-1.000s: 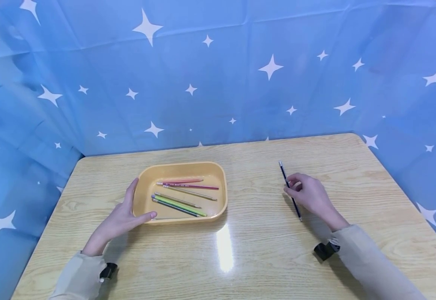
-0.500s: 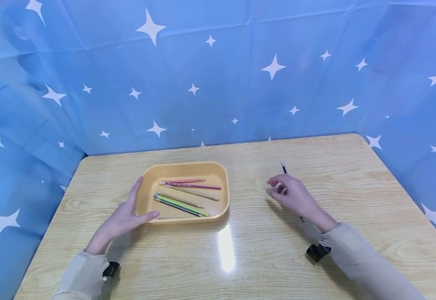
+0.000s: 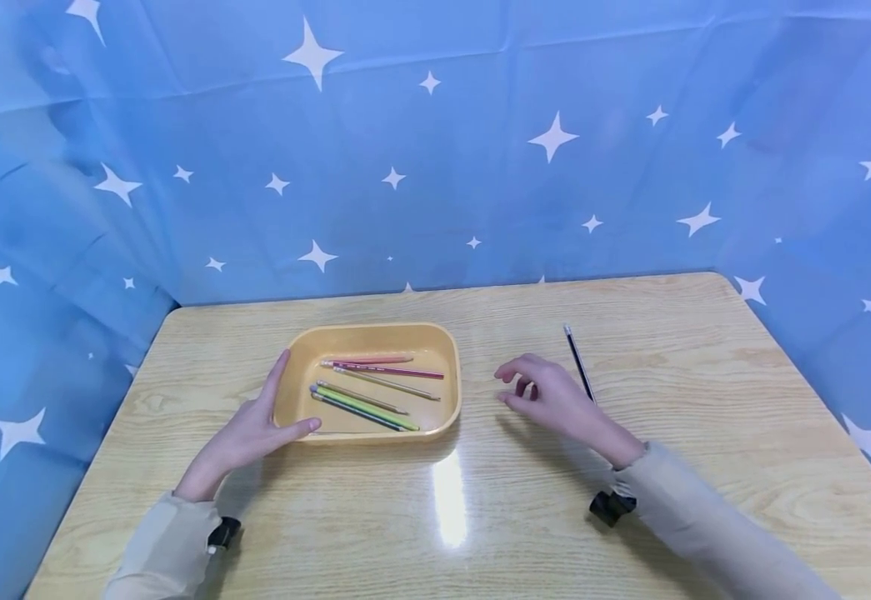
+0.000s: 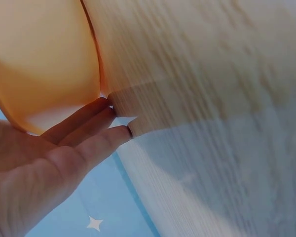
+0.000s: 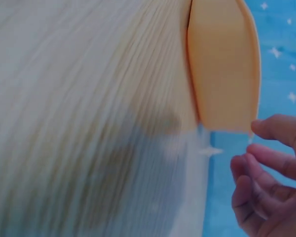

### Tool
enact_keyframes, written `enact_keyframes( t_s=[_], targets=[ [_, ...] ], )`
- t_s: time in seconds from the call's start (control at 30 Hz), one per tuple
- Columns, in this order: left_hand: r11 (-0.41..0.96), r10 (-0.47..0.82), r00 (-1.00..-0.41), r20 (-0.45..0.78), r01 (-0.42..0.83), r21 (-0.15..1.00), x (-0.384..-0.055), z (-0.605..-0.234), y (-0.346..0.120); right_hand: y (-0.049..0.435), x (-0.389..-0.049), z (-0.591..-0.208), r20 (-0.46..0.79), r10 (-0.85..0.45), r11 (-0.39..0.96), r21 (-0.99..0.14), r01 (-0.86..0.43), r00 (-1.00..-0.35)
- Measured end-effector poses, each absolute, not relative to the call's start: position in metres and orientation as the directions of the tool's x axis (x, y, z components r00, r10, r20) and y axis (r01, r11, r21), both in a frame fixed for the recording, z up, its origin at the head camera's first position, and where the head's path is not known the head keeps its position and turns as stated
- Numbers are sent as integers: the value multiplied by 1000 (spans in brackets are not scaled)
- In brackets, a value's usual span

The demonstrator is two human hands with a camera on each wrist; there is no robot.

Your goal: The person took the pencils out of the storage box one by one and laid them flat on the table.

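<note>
Head view: at lower left of the frame, the left hand (image 3: pixel 255 429) lies spread against the tan tray (image 3: pixel 375 337), thumb along the near rim and fingers along the left wall. The tray, left of centre, contains six pencils: pink (image 3: pixel 378 360), dark red (image 3: pixel 405 372) and gold (image 3: pixel 387 384) above; a second gold (image 3: pixel 363 398), lime (image 3: pixel 367 408) and dark blue-green (image 3: pixel 357 412) below. Right of centre, the right hand (image 3: pixel 555 402) hangs above the bench (image 3: pixel 705 375), its grip parted between thumb and forefinger, the other fingers loosely bent. Just beyond it lies a dark pencil (image 3: pixel 579 363), its lower part hidden.
</note>
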State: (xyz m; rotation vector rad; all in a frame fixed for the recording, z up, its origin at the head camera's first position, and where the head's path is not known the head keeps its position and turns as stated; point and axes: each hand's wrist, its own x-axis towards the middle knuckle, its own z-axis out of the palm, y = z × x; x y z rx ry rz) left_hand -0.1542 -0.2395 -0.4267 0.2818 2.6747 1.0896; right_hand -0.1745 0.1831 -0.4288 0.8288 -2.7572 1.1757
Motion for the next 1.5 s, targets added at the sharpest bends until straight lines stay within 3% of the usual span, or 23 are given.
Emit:
enact_keyframes(
  t_s=[1.07,1.5],
  targets=[
    [719,279,-948,-155,99,688,-157,-425,-243,83,-187,-389,337,-600,437,-621,-650,-725],
    [709,278,-949,-152,96,699,-156,-425,-243,44,-192,-410,150,-696,494,-610,-620,-702]
  ],
)
